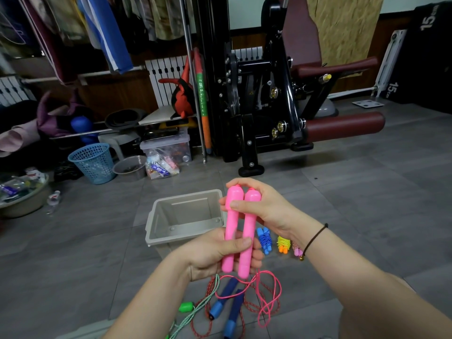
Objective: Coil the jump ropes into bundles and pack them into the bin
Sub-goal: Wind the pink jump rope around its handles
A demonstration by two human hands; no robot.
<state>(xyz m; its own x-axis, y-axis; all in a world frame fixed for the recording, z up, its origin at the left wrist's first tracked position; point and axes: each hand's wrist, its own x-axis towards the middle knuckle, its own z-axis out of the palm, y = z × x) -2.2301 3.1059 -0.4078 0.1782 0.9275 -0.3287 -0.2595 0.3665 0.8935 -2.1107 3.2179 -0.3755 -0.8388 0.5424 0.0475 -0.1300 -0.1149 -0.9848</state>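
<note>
L hand, R hand grip pink handles, bin prob. beyond

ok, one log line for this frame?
left hand: grips pink handles low | right hand: grips their tops | pink cord: uncoiled, trailing below | bin: empty | blue bundle, yellow bundle: coiled beside bin

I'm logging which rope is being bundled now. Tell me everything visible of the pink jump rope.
The pink jump rope has two glossy, plastic-looking pink handles held side by side, nearly upright, before the beige bin. The right hand grips their tops; the left hand grips their lower halves. Its thin pink cord trails below in loose, uncoiled loops on the floor, across other ropes.
</note>
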